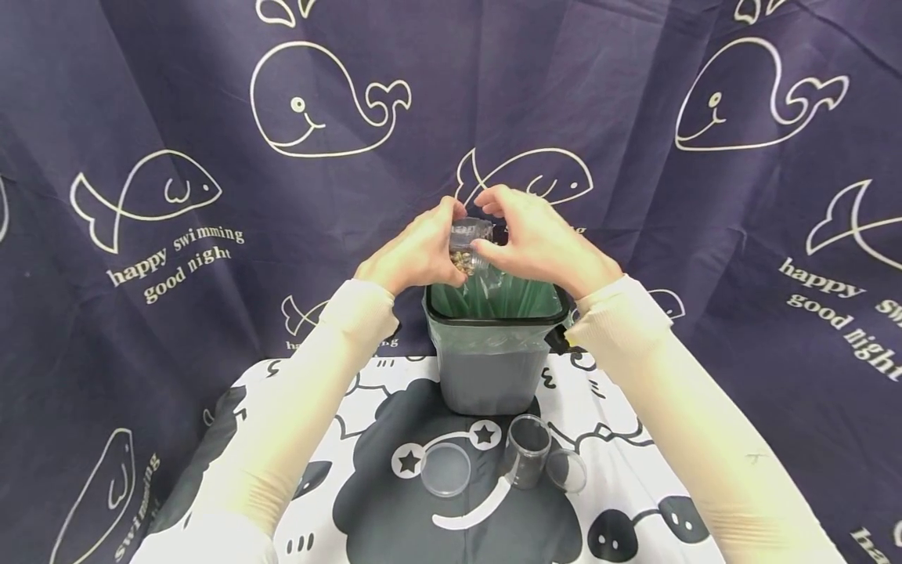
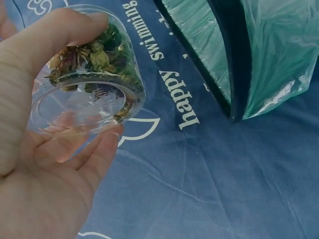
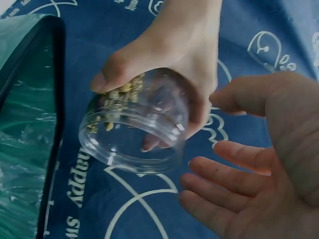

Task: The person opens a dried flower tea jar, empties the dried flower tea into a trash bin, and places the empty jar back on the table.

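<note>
My left hand [image 1: 419,249] grips a clear plastic jar [image 3: 137,154], thumb on one side and fingers on the other. The jar is tipped on its side, its open mouth toward my right hand. Dried flower buds [image 2: 94,57], yellowish and brown, lie along the jar's lower wall. Close to the mouth, my right hand [image 1: 539,239] has loosely spread fingers and holds nothing; in the right wrist view it stands apart from the jar. Both hands are above a grey bin [image 1: 486,380] with a black rim and a green-looking clear liner [image 1: 524,294].
On the sheep-print cloth in front of the bin stands another clear jar [image 1: 527,454]. A round clear lid [image 1: 445,470] lies left of it and a second round lid [image 1: 567,471] right of it. A dark blue whale-print curtain [image 1: 451,94] hangs behind.
</note>
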The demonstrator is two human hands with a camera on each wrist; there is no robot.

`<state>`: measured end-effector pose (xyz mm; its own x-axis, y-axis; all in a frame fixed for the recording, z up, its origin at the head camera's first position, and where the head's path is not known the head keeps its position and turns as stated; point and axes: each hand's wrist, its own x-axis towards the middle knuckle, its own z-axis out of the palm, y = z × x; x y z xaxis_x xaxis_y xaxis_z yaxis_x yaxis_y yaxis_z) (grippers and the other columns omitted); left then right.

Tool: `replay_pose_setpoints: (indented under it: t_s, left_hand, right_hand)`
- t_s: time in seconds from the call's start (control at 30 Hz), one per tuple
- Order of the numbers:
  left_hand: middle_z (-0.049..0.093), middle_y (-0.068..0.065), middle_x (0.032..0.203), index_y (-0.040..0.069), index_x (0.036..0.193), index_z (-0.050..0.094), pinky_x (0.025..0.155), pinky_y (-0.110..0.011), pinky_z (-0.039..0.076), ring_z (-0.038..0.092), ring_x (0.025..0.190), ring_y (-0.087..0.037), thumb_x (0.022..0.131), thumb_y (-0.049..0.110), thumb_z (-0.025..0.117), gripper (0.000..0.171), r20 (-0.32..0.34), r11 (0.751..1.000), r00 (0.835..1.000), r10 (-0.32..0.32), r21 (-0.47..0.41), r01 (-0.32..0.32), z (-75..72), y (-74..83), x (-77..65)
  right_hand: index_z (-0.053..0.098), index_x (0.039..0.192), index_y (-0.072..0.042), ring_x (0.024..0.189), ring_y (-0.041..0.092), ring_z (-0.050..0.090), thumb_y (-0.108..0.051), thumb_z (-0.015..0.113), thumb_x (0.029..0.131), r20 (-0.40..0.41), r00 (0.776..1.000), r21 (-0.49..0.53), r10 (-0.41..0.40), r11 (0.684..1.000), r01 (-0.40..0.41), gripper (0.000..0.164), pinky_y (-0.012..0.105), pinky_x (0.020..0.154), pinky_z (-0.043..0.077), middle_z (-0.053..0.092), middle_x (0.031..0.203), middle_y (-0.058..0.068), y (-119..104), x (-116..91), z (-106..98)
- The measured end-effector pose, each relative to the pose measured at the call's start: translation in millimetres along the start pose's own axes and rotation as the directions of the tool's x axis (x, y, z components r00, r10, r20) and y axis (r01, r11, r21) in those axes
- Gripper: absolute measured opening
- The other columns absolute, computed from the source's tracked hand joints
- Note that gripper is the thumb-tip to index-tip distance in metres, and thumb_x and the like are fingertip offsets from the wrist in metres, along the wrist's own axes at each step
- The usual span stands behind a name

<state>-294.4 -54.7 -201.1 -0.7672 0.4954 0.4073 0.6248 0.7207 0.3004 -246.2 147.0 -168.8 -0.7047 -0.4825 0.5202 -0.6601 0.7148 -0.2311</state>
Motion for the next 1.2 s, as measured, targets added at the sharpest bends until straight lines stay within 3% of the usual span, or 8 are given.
replay_pose_setpoints:
  t_s: [0.33, 0.53, 1.2]
  left_hand:
    - [0.059, -0.009, 0.128, 0.008, 0.136, 0.046, 0.1, -0.035, 0.047, 0.059, 0.111, -0.024, 0.061, 0.022, 0.092, 0.089, 0.009, 1.0, 1.0, 0.026, -0.009, -0.026, 1.4, 0.3, -1.2]
    - [0.058, -0.01, 0.13, 0.008, 0.138, 0.046, 0.1, -0.037, 0.048, 0.058, 0.112, -0.025, 0.062, 0.022, 0.092, 0.09, 0.029, 1.0, 0.999, 0.023, 0.004, -0.023, 2.0, 2.8, -0.7]
    - [0.057, -0.011, 0.139, 0.01, 0.15, 0.042, 0.105, -0.04, 0.046, 0.056, 0.12, -0.027, 0.063, 0.022, 0.091, 0.1, 0.068, 0.998, 0.996, 0.052, 0.024, -0.054, 2.4, 4.8, 4.6]
  right_hand:
    - [0.055, 0.14, -0.004, 0.113, 0.028, 0.063, -0.029, 0.086, 0.08, 0.16, 0.987, 0.027, 0.009, 1.0, -0.013, 0.073, 0.043, 0.102, 0.047, 0.064, 0.13, 0.013, 16.4, 14.4, 13.9]
    - [0.055, 0.14, -0.002, 0.128, 0.028, 0.06, -0.025, 0.089, 0.077, 0.165, 0.986, 0.034, -0.004, 0.999, -0.002, 0.075, 0.041, 0.111, 0.043, 0.063, 0.137, 0.016, 20.5, 12.0, 16.0]
    - [0.053, 0.137, -0.001, 0.132, 0.03, 0.058, -0.025, 0.089, 0.079, 0.167, 0.985, 0.078, 0.036, 0.996, -0.049, 0.072, 0.043, 0.114, 0.04, 0.063, 0.14, 0.017, 32.1, 6.6, 16.4]
